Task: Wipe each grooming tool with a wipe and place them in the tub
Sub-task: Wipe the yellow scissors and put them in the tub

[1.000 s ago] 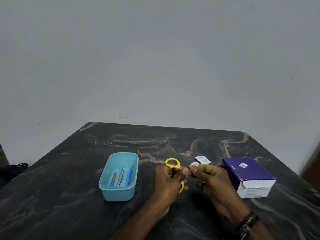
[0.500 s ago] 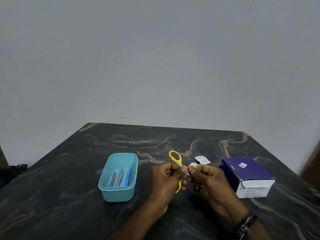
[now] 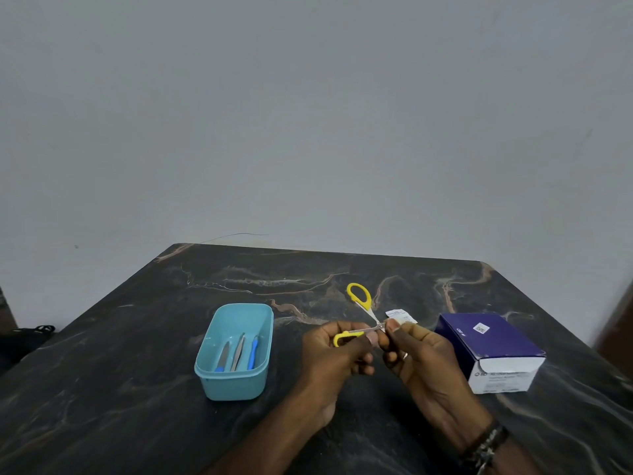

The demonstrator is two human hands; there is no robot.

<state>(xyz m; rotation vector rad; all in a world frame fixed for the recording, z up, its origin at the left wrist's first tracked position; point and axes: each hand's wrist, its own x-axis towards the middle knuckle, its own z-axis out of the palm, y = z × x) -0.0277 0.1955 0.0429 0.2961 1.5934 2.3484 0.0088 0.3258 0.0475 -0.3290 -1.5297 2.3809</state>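
Head view: nearest me, my left hand [image 3: 334, 351] is curled round the lower yellow handle of the small yellow-handled metal scissors [image 3: 363, 315], held above the dark marbled stone worktop [image 3: 137, 354]. My right hand [image 3: 416, 351] pinches at the pivot; the blades are hidden under its fingers. The handles are spread, one loop pointing away. Left sits the light blue plastic tub [image 3: 236, 351] with three slim tools [image 3: 238, 353] inside. Right stands a dark blue and white cardboard box [image 3: 493, 347]. Beyond my fingers lies a small white torn sachet [image 3: 399, 315].

The scissors' [image 3: 368, 311] blades are hidden behind the right hand's [image 3: 416, 354] fingers; the wipe cannot be made out. The box [image 3: 493, 351] print is blurred.
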